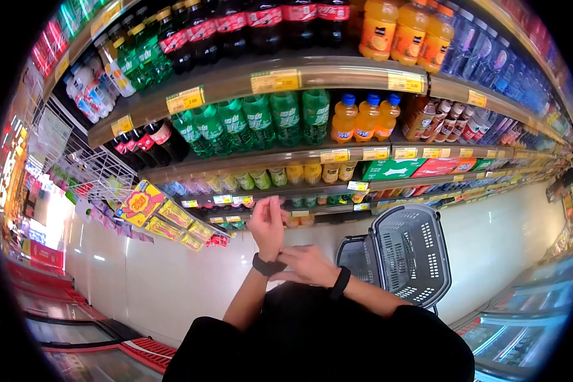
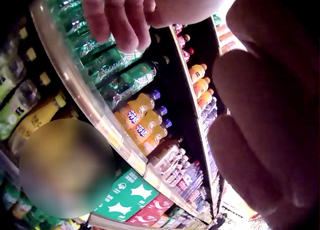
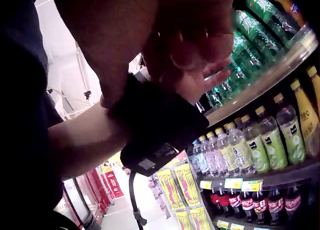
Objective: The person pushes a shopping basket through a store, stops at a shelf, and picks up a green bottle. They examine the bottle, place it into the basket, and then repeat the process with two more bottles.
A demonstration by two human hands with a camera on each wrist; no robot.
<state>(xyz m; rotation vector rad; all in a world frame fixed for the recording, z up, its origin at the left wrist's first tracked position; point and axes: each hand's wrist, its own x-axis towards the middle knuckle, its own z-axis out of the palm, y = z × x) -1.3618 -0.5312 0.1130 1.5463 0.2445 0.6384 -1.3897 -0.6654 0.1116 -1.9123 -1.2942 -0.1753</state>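
My left hand (image 1: 267,223) is raised in front of the drinks shelves, its fingers loosely bent with nothing in them. A black band (image 1: 267,265) circles the left wrist, and my right hand (image 1: 309,264) reaches across to grip it, fingers on the upper side and thumb below. In the right wrist view the band carries a boxy black wrist camera (image 3: 160,127), with a thin strap hanging beneath it. Large, dark fingers (image 2: 255,140) of the right hand fill the right side of the left wrist view. Another black band (image 1: 341,282) sits on the right wrist.
A grey shopping basket (image 1: 442,254) on a wheeled frame stands on the floor to the right. Shelves ahead hold green soda bottles (image 1: 286,118), orange drinks (image 1: 344,121) and dark cola (image 1: 264,19). A yellow candy display (image 1: 143,204) hangs at the left. Glass-topped freezers (image 1: 509,337) stand behind.
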